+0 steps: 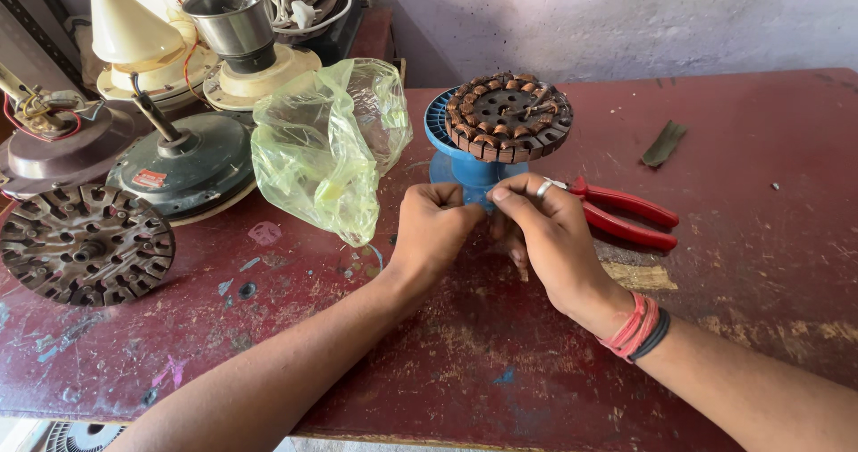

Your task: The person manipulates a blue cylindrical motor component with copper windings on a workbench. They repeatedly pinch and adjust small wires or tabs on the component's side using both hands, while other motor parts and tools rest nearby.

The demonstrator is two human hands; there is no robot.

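Two hands, left hand (435,228), right hand (545,233), pinching together just below blue spool (465,168)

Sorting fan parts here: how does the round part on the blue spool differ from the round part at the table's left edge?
The wound stator carries copper coils around its rim and sits tilted atop the blue spool; the bare core has empty slots, looks dark and rusty, and lies flat on the red table. Both are round, slotted discs.

Stator (508,117) sits on spool (465,161); pliers (621,212) right of it, plastic bag (326,143) left
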